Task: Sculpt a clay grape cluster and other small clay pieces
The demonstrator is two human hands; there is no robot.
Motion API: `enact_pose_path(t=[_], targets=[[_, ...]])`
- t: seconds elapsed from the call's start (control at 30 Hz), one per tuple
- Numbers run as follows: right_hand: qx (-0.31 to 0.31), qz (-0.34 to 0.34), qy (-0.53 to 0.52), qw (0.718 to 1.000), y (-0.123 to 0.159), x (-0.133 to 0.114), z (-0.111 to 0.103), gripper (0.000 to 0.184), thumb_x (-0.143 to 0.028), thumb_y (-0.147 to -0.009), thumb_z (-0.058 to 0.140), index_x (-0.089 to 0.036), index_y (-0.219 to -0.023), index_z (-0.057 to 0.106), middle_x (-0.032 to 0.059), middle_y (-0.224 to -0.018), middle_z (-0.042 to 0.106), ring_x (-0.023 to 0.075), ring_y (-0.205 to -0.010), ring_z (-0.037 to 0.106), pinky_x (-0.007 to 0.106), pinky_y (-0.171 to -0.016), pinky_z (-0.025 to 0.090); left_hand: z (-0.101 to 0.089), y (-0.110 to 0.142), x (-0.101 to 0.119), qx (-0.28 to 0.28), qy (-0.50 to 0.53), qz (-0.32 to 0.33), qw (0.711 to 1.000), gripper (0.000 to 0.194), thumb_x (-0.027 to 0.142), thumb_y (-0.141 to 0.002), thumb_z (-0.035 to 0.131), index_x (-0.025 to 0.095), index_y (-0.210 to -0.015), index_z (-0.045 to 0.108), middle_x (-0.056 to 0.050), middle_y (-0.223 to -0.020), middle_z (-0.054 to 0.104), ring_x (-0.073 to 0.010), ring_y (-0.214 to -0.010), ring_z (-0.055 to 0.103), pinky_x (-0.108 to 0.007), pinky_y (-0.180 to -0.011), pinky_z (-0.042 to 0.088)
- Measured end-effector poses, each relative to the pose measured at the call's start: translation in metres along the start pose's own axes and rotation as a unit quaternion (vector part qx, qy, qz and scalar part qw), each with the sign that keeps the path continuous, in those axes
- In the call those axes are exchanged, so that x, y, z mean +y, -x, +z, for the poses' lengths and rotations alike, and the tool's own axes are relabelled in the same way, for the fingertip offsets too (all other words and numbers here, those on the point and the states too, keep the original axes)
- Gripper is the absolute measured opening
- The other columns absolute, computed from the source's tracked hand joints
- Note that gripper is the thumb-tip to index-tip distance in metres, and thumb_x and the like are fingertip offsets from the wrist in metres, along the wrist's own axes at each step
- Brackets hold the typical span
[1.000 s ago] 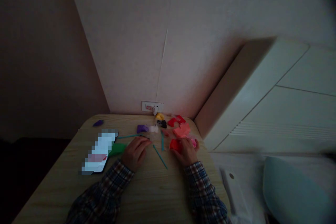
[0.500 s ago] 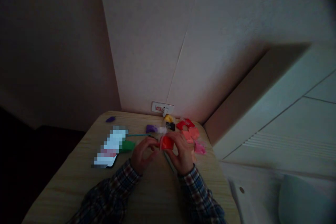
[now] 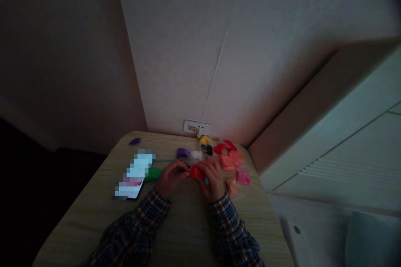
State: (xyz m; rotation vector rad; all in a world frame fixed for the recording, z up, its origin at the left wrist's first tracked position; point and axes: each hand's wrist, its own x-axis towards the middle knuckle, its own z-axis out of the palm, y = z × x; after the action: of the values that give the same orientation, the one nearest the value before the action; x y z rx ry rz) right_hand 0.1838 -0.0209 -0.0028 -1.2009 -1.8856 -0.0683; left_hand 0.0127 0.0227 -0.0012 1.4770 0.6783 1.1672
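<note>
Between my hands is a small red clay packet [image 3: 196, 172], its surface shiny like thin plastic. My right hand [image 3: 214, 180] wraps around it from the right, fingers over the top. Thumb and fingers of my left hand [image 3: 170, 179] pinch together at the packet's left edge. A bit of light blue shows under the right fingers; what it is I cannot make out. Just left of my left hand lies a green piece [image 3: 153, 174], partly under a phone [image 3: 134, 175]. An orange packet [image 3: 232, 187] rests right of my right hand.
Beyond my hands lie purple [image 3: 183, 152], white [image 3: 196, 155], black [image 3: 206, 149] and yellow [image 3: 204, 140] packets. Red [image 3: 224, 147], coral [image 3: 231, 160] and pink [image 3: 243, 177] ones sit farther right. A small purple shape [image 3: 135, 141] is at the far left. A wall socket [image 3: 196, 127] holds a plug.
My left fingers have closed from an open curl onto the red packet's edge. The right hand has tilted the packet flatter. The orange packet is now more visible, and the view has shifted slightly.
</note>
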Motion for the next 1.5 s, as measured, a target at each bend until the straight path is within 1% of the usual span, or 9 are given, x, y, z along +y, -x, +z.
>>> enact_pose_path(t=[0.13, 0.23, 0.4, 0.53, 0.7, 0.87, 1.07, 1.23, 1.5], targets=[[-0.007, -0.002, -0.002, 1.0, 0.0016, 0.0023, 0.0016, 0.025, -0.028, -0.086, 0.055, -0.021, -0.109, 0.057, 0.0069, -0.098, 0.065, 0.0239, -0.094, 0.055, 0.046, -0.094, 0.04, 0.0004, -0.0012, 0.0004, -0.005, 0.018, -0.014, 1.0, 0.028, 0.04, -0.071, 0.072, 0.015, -0.075, 0.061, -0.003, -0.076, 0.059, -0.0166, -0.072, 0.058, -0.028, -0.065, 0.051], [-0.012, -0.01, -0.001, 1.0, 0.0033, 0.0042, 0.0019, 0.027, -0.028, -0.085, 0.056, -0.02, -0.111, 0.057, 0.0074, -0.099, 0.065, 0.0237, -0.094, 0.055, 0.046, -0.094, 0.041, 0.0013, -0.0007, -0.0006, -0.006, 0.03, -0.027, 0.999, 0.029, 0.04, -0.069, 0.074, 0.016, -0.077, 0.06, -0.002, -0.077, 0.058, -0.0163, -0.071, 0.058, -0.028, -0.062, 0.05], [-0.015, -0.012, -0.009, 1.0, 0.0046, 0.008, 0.0016, 0.028, -0.03, -0.086, 0.055, -0.019, -0.112, 0.056, 0.0085, -0.101, 0.064, 0.0239, -0.095, 0.054, 0.044, -0.091, 0.043, 0.0011, -0.0014, -0.002, -0.009, 0.032, -0.038, 0.999, 0.024, 0.037, -0.071, 0.073, 0.015, -0.072, 0.062, -0.001, -0.074, 0.058, -0.0154, -0.07, 0.057, -0.027, -0.064, 0.049], [-0.012, -0.014, -0.023, 1.0, 0.0049, 0.0076, 0.0017, 0.029, -0.031, -0.086, 0.056, -0.018, -0.112, 0.055, 0.0091, -0.102, 0.063, 0.0233, -0.096, 0.053, 0.042, -0.089, 0.045, -0.0001, -0.0021, -0.0039, -0.004, 0.039, -0.056, 0.998, 0.023, 0.036, -0.071, 0.072, 0.016, -0.075, 0.063, -0.001, -0.074, 0.06, -0.0153, -0.069, 0.058, -0.027, -0.064, 0.049], [-0.014, -0.016, -0.022, 1.0, 0.0034, 0.0058, 0.0022, 0.029, -0.032, -0.087, 0.053, -0.018, -0.112, 0.055, 0.0089, -0.1, 0.062, 0.023, -0.094, 0.054, 0.042, -0.088, 0.046, 0.0007, -0.0015, -0.007, 0.001, 0.05, -0.088, 0.995, 0.026, 0.031, -0.067, 0.075, 0.016, -0.084, 0.062, -0.003, -0.081, 0.066, -0.0182, -0.078, 0.062, -0.03, -0.071, 0.051], [-0.016, -0.013, -0.02, 1.0, 0.0015, 0.006, 0.0018, 0.029, -0.036, -0.088, 0.052, -0.016, -0.109, 0.055, 0.0091, -0.099, 0.062, 0.0244, -0.091, 0.056, 0.044, -0.088, 0.045, 0.0038, -0.0008, -0.0054, 0.003, 0.063, -0.12, 0.991, 0.028, 0.025, -0.064, 0.076, 0.017, -0.088, 0.062, -0.003, -0.085, 0.068, -0.0191, -0.083, 0.063, -0.032, -0.076, 0.051], [-0.022, 0.002, -0.031, 0.999, 0.0025, 0.0045, 0.0026, 0.028, -0.033, -0.087, 0.052, -0.017, -0.111, 0.054, 0.0098, -0.1, 0.06, 0.0242, -0.093, 0.055, 0.041, -0.084, 0.048, 0.0045, -0.0008, -0.0016, 0.009, 0.07, -0.122, 0.99, 0.03, 0.025, -0.064, 0.077, 0.017, -0.088, 0.063, -0.003, -0.085, 0.069, -0.0194, -0.083, 0.064, -0.032, -0.076, 0.052], [-0.02, -0.004, -0.035, 0.999, 0.0017, 0.0037, 0.0026, 0.029, -0.032, -0.087, 0.053, -0.018, -0.113, 0.052, 0.0096, -0.102, 0.06, 0.0243, -0.094, 0.055, 0.043, -0.087, 0.047, 0.0034, -0.0008, -0.0011, 0.013, 0.054, -0.118, 0.992, 0.025, 0.027, -0.067, 0.074, 0.016, -0.087, 0.063, -0.004, -0.086, 0.069, -0.0193, -0.084, 0.064, -0.032, -0.077, 0.051], [-0.014, 0.001, -0.031, 0.999, -0.0002, 0.0016, -0.0002, 0.029, -0.033, -0.088, 0.051, -0.016, -0.111, 0.055, 0.0115, -0.101, 0.06, 0.0256, -0.094, 0.056, 0.043, -0.085, 0.048, 0.0066, -0.0011, -0.0017, 0.019, 0.047, -0.122, 0.991, 0.025, 0.027, -0.066, 0.074, 0.017, -0.084, 0.061, -0.002, -0.081, 0.067, -0.0179, -0.076, 0.063, -0.029, -0.067, 0.051]])
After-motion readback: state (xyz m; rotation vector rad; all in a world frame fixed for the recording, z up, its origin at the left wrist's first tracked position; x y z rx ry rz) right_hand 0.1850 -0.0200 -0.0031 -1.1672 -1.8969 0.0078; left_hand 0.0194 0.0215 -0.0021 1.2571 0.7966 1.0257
